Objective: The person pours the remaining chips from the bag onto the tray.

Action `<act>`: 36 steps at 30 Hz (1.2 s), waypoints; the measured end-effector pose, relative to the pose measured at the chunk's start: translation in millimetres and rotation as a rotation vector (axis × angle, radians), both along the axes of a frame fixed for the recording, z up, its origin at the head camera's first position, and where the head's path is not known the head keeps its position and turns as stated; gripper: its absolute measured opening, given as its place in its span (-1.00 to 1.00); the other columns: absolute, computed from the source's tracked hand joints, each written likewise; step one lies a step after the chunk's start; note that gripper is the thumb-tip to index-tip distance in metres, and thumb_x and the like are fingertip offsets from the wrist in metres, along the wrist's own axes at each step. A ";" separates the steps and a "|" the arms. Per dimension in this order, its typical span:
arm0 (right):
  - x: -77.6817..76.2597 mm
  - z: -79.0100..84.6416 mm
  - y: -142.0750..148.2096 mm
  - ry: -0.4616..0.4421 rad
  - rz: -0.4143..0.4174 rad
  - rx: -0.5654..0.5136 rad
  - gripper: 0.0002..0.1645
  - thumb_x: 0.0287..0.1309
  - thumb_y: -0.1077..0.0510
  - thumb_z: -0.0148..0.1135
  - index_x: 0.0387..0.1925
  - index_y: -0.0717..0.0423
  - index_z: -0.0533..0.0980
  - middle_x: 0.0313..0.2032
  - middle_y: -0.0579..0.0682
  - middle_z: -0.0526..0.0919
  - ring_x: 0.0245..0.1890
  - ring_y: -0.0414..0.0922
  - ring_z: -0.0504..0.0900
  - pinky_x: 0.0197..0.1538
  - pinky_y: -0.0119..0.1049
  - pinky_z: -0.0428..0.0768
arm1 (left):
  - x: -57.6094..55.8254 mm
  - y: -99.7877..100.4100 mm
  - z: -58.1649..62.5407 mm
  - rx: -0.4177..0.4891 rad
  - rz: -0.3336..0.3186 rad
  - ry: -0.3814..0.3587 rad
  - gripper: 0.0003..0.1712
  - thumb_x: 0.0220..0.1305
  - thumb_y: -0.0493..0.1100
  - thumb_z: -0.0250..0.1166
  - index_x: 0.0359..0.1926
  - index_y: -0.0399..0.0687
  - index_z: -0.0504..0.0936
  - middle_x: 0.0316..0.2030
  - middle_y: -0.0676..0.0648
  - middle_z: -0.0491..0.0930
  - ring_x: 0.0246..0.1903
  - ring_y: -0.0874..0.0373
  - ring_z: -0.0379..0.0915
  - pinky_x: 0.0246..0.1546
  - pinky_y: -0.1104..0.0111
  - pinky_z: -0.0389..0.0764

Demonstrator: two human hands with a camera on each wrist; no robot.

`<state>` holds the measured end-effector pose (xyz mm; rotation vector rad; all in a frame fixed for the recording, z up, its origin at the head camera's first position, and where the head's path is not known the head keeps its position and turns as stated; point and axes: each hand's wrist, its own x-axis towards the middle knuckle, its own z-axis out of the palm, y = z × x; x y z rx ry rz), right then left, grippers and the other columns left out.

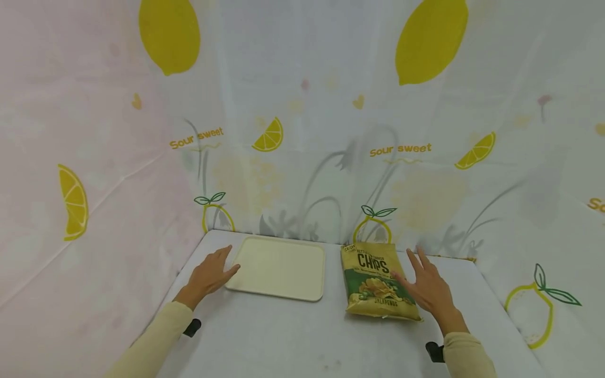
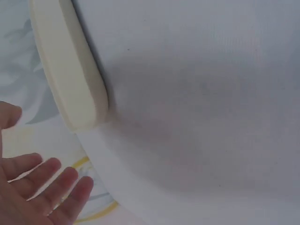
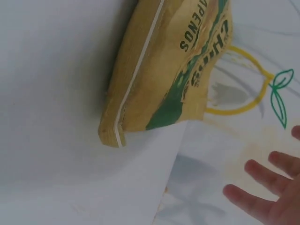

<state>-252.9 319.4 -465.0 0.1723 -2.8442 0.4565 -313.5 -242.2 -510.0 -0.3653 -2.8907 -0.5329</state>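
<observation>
Currently, the left hand [image 1: 209,271] is spread, beside the left edge of a cream tray [image 1: 279,269] lying flat on the white bench [image 1: 279,336]. Right hand [image 1: 429,289], likewise spread, is near the right side of a chip bag [image 1: 373,283], fingers apart from it. Bag lies printed face up, right of tray.

The left forearm [image 1: 142,349] and the right forearm [image 1: 468,357] are extended forward, clad in pale sleeves [image 1: 170,325]. The left wrist [image 1: 190,296] and the right wrist [image 1: 452,321] are seen bare. The left hand [image 1: 208,274] is held with fingers [image 2: 35,183] extended and thumb [image 2: 9,115] set apart; the right hand [image 1: 430,290] is held well apart from it, with fingers [image 3: 253,199] straightened and spread.
</observation>
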 end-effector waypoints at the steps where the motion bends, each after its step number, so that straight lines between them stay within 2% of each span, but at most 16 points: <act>1: 0.3 -2.3 0.4 -0.041 -0.011 -0.037 0.03 0.27 -0.38 0.02 0.48 0.21 0.06 0.40 0.40 0.06 0.27 0.44 0.19 -0.08 0.33 0.44 | 0.4 -0.7 -1.7 0.000 0.018 -0.023 -0.21 0.36 0.15 0.13 0.37 -0.33 0.26 0.25 -0.38 0.34 0.19 -0.34 0.29 0.02 -0.18 0.41; 4: 1.5 -12.4 0.8 -0.160 -0.038 -0.156 0.05 0.30 -0.38 -0.03 0.49 0.26 -0.02 0.34 0.48 0.13 0.22 0.43 0.27 0.00 0.33 0.39 | 1.0 -3.0 -9.2 0.021 0.063 -0.102 -0.34 0.37 0.00 0.14 0.23 -0.50 0.35 0.10 -0.44 0.41 0.07 -0.34 0.38 -0.01 -0.13 0.44; 7: 1.7 -26.3 -0.2 -0.249 -0.058 -0.237 0.12 0.30 -0.39 -0.04 0.48 0.35 -0.08 0.29 0.53 0.19 0.17 0.42 0.34 0.04 0.29 0.39 | 0.3 -5.9 -19.7 0.096 0.084 -0.160 -0.43 0.38 -0.10 0.15 0.15 -0.58 0.40 -0.05 -0.42 0.48 -0.04 -0.31 0.45 -0.04 -0.08 0.47; 9: 2.7 -36.8 -1.5 -0.297 -0.084 -0.273 0.17 0.27 -0.42 -0.02 0.47 0.39 -0.10 0.27 0.55 0.20 0.17 0.43 0.34 0.06 0.29 0.38 | -0.5 -7.2 -27.6 0.161 0.079 -0.158 -0.50 0.37 -0.17 0.16 0.09 -0.60 0.45 -0.17 -0.38 0.53 -0.13 -0.27 0.49 -0.10 -0.05 0.49; 12: 4.5 -51.2 -3.0 -0.344 -0.126 -0.305 0.23 0.22 -0.45 0.01 0.45 0.44 -0.10 0.27 0.56 0.21 0.21 0.46 0.28 0.11 0.33 0.33 | 0.2 -7.3 -36.8 0.212 0.065 -0.103 -0.61 0.32 -0.24 0.19 -0.01 -0.57 0.53 -0.33 -0.27 0.56 -0.28 -0.17 0.51 -0.22 0.00 0.52; 16: 4.5 -62.3 -3.9 -0.340 -0.162 -0.342 0.26 0.18 -0.43 0.09 0.43 0.48 -0.09 0.25 0.58 0.22 0.22 0.47 0.25 0.15 0.33 0.29 | 1.9 -4.5 -40.9 0.228 0.071 -0.063 -0.65 0.24 -0.32 0.24 -0.03 -0.54 0.56 -0.38 -0.20 0.56 -0.36 -0.06 0.49 -0.30 0.08 0.53; 22: 2.3 -64.7 -7.6 -0.319 -0.223 -0.396 0.24 0.12 -0.38 0.21 0.34 0.59 0.04 0.20 0.63 0.24 0.18 0.49 0.28 0.12 0.31 0.33 | -0.4 -5.1 -46.0 0.294 0.099 -0.113 -0.63 0.16 -0.41 0.24 -0.01 -0.55 0.53 -0.40 -0.18 0.52 -0.52 0.11 0.48 -0.43 0.24 0.51; 26: 0.5 -69.4 -5.8 -0.326 -0.248 -0.425 0.22 0.06 -0.37 0.27 0.35 0.51 0.09 0.19 0.61 0.27 0.16 0.47 0.32 0.09 0.29 0.37 | -1.1 -5.9 -48.3 0.333 0.111 -0.155 -0.64 0.17 -0.41 0.24 0.00 -0.52 0.52 -0.41 -0.16 0.49 -0.57 0.16 0.47 -0.50 0.31 0.50; 32: -1.4 -71.3 -2.0 -0.379 -0.251 -0.546 0.38 -0.09 -0.33 0.44 0.45 0.37 -0.06 0.31 0.55 0.12 0.25 0.49 0.18 0.13 0.34 0.31 | -0.7 -5.4 -47.1 0.349 0.115 -0.167 -0.64 0.16 -0.41 0.25 -0.01 -0.52 0.53 -0.40 -0.17 0.51 -0.57 0.17 0.50 -0.49 0.32 0.50; 36: 0.2 -70.5 -2.9 -0.378 -0.232 -0.628 0.46 -0.17 -0.25 0.53 0.50 0.29 -0.15 0.37 0.50 0.03 0.29 0.48 0.10 0.17 0.36 0.26 | -0.7 -5.8 -45.5 0.352 0.115 -0.167 -0.65 0.15 -0.42 0.25 -0.02 -0.52 0.53 -0.39 -0.18 0.51 -0.58 0.17 0.51 -0.48 0.31 0.50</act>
